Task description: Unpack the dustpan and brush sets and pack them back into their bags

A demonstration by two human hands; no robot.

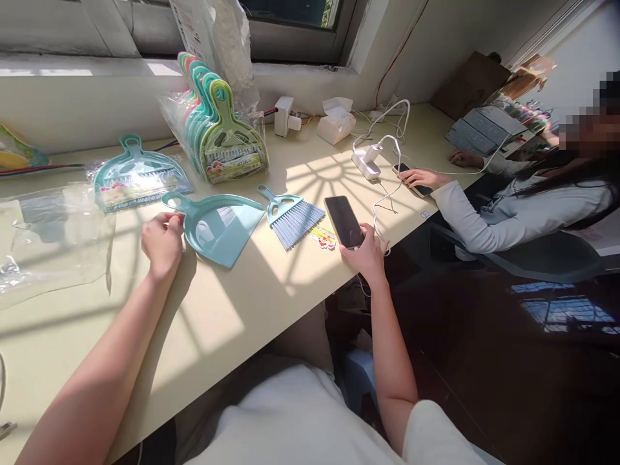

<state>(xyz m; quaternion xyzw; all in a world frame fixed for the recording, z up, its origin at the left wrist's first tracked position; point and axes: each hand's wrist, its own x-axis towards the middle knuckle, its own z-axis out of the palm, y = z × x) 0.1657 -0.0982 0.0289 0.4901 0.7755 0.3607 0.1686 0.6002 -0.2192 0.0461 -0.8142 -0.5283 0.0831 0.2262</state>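
Observation:
At the left of the head view, my left hand point(163, 244) is closed round the handle of a teal dustpan point(225, 232), whose flat lip points to the right. My right hand point(364, 256) grips the lower end of a smartphone point(343, 221) with a dark screen, by the table's front edge. Between them lies a small hand brush point(294, 215) with grey bristles and a teal handle. A printed label card point(323, 237) is beside its bristles. Behind the dustpan rests a teal dustpan set point(140, 174) in clear wrapping.
A row of wrapped dustpan sets point(227, 139) stands by the window. Clear plastic bags point(58, 232) cover the table's left. Further right are a tissue pack point(336, 121), a power strip point(365, 163) with white cables and grey boxes point(484, 132). Another person point(513, 206) sits there, one hand on a phone.

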